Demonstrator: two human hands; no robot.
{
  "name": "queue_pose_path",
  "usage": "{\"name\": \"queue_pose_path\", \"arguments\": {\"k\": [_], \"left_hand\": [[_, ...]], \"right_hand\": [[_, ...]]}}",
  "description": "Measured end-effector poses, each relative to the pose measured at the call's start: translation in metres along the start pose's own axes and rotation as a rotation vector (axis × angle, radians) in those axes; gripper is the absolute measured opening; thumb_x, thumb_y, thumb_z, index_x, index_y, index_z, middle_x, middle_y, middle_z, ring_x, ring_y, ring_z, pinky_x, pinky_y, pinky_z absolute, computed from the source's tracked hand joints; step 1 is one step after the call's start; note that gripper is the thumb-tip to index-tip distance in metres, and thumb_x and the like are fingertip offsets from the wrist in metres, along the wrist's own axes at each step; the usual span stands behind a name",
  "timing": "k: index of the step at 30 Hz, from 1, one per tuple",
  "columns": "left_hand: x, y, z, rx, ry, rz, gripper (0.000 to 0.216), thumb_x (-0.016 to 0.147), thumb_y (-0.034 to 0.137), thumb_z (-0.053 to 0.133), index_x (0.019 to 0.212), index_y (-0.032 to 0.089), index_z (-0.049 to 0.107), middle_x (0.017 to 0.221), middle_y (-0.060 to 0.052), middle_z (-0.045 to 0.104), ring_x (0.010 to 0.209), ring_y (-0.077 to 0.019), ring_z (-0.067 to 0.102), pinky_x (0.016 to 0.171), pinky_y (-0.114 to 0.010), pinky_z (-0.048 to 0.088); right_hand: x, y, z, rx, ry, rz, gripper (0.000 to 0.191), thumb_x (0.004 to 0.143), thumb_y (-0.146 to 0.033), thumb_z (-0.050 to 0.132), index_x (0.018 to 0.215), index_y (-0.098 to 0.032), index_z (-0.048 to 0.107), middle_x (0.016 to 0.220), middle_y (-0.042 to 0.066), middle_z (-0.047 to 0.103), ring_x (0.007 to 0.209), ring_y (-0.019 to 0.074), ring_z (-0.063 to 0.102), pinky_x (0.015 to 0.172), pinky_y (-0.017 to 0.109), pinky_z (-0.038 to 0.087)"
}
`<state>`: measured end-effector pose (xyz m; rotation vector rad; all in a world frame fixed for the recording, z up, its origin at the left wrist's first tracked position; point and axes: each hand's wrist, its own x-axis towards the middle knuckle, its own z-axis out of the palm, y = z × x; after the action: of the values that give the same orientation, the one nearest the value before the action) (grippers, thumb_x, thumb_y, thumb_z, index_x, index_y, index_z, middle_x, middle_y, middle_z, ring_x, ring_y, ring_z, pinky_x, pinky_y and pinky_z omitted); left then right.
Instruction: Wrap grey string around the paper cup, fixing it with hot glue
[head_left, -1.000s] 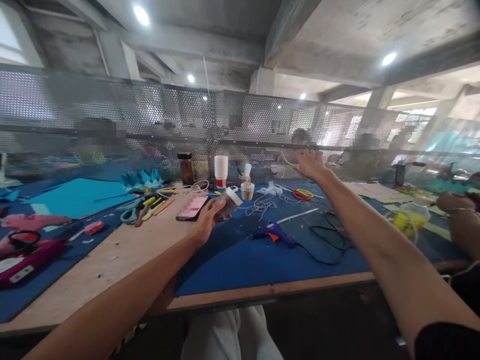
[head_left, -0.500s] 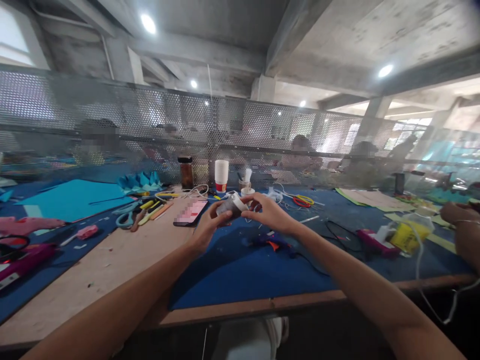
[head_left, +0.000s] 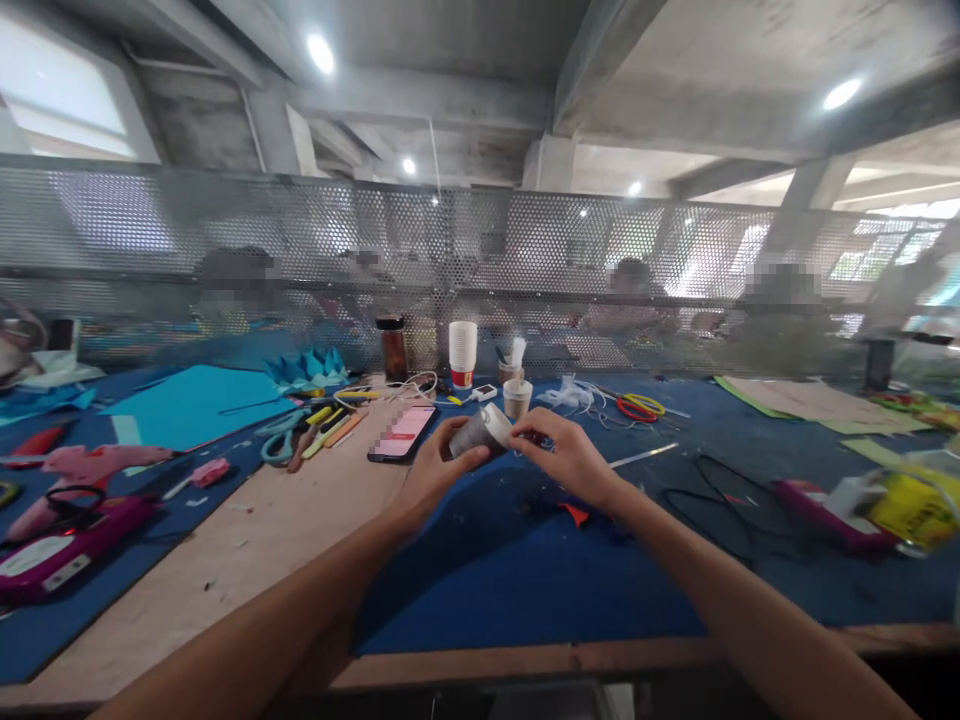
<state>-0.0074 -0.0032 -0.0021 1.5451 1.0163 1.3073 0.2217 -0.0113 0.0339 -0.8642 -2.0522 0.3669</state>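
Observation:
My left hand (head_left: 431,475) is wrapped round a small grey cup (head_left: 477,432) with a white end, tilted above the blue mat. The white end points up and to the right. At that end, my right hand (head_left: 562,455) has its fingertips pinched together, close against the white edge; whatever is between them is too small to make out. Beneath my right hand lies a dark glue gun (head_left: 551,503) with an orange part, partly in shadow. Just behind the cup stands a small paper cup (head_left: 517,397) with a white top.
A phone (head_left: 403,434), scissors (head_left: 279,440) and several craft tools lie left of my hands. Stacked paper cups (head_left: 463,355) and a brown jar (head_left: 392,348) stand behind. A pink glue gun (head_left: 105,465) is far left; red-yellow scissors (head_left: 639,406) and cables lie right.
My view has turned a little to the left. My right hand's fingers have closed to a pinch at the cup's white end. The left hand still holds the cup.

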Motion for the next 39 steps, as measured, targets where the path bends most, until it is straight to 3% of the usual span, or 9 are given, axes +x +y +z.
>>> {"name": "queue_pose_path", "arguments": {"k": [4,6,10,17,21,26,32,36,39], "left_hand": [[0.002,-0.004,0.0,-0.002,0.015,-0.02,0.061,0.076,0.05,0.083,0.128,0.022,0.067,0.118,-0.009,0.074,0.108,-0.033,0.068,0.091,-0.04,0.051],[0.003,-0.006,0.0,-0.035,0.027,-0.022,0.057,0.077,0.051,0.082,0.125,0.023,0.069,0.116,-0.008,0.075,0.105,-0.0318,0.069,0.088,-0.038,0.052],[0.007,-0.01,-0.004,-0.102,0.043,-0.039,0.053,0.077,0.052,0.082,0.119,0.022,0.071,0.108,-0.007,0.077,0.099,-0.0293,0.071,0.084,-0.036,0.052],[0.012,-0.023,-0.01,-0.142,0.111,-0.071,0.055,0.074,0.054,0.085,0.116,0.02,0.074,0.099,-0.007,0.077,0.089,-0.0259,0.07,0.075,-0.033,0.053],[0.012,-0.023,-0.008,-0.233,0.089,-0.098,0.057,0.073,0.053,0.085,0.117,0.019,0.073,0.106,-0.008,0.077,0.096,-0.027,0.071,0.081,-0.036,0.056],[0.012,-0.021,-0.008,-0.274,0.071,-0.122,0.057,0.075,0.055,0.084,0.116,0.017,0.073,0.11,-0.01,0.076,0.097,-0.0263,0.07,0.078,-0.035,0.057],[0.013,-0.023,-0.009,-0.275,0.086,-0.139,0.053,0.074,0.056,0.084,0.11,0.018,0.073,0.105,-0.008,0.076,0.096,-0.026,0.071,0.078,-0.035,0.056],[0.014,-0.028,-0.009,-0.221,0.089,-0.119,0.053,0.077,0.055,0.081,0.115,0.02,0.071,0.112,-0.009,0.075,0.1,-0.0266,0.07,0.079,-0.035,0.055],[0.014,-0.032,-0.008,-0.194,0.086,-0.122,0.053,0.077,0.054,0.082,0.118,0.021,0.07,0.113,-0.009,0.074,0.101,-0.0267,0.069,0.079,-0.035,0.055]], "right_hand": [[-0.007,0.007,-0.025,-0.204,-0.045,0.116,0.019,0.1,-0.036,0.062,0.109,-0.021,0.07,0.102,0.005,0.072,0.091,0.0187,0.066,0.082,0.031,0.048],[-0.016,0.014,-0.041,-0.38,-0.139,0.269,0.02,0.099,-0.039,0.061,0.096,-0.021,0.07,0.093,0.004,0.073,0.084,0.0197,0.066,0.075,0.031,0.044],[-0.045,0.026,-0.061,-0.543,-0.302,0.512,0.029,0.097,-0.049,0.058,0.092,-0.023,0.068,0.087,0.003,0.075,0.08,0.0224,0.067,0.065,0.03,0.036],[-0.076,0.032,-0.06,-0.543,-0.465,0.593,0.049,0.09,-0.071,0.059,0.088,-0.022,0.068,0.082,0.005,0.074,0.075,0.0247,0.067,0.062,0.031,0.034],[-0.076,0.037,-0.061,-0.408,-0.506,0.571,0.046,0.081,-0.068,0.07,0.088,-0.022,0.069,0.08,0.002,0.072,0.073,0.0213,0.063,0.059,0.029,0.033],[-0.071,0.047,-0.06,-0.216,-0.417,0.626,0.036,0.083,-0.055,0.07,0.078,-0.019,0.066,0.071,0.002,0.067,0.065,0.0166,0.057,0.057,0.028,0.034],[-0.066,0.047,-0.057,0.404,-0.212,0.788,0.047,0.08,-0.065,0.072,0.084,-0.018,0.065,0.069,-0.002,0.061,0.058,0.0127,0.055,0.055,0.026,0.042],[-0.059,0.031,-0.054,0.577,-0.068,0.721,0.043,0.086,-0.062,0.07,0.09,-0.019,0.065,0.082,0.001,0.066,0.062,0.0127,0.061,0.056,0.026,0.047],[-0.049,0.017,-0.05,0.589,-0.051,0.596,0.039,0.094,-0.057,0.065,0.102,-0.02,0.063,0.1,0.006,0.072,0.064,0.0124,0.066,0.06,0.028,0.052]]}}
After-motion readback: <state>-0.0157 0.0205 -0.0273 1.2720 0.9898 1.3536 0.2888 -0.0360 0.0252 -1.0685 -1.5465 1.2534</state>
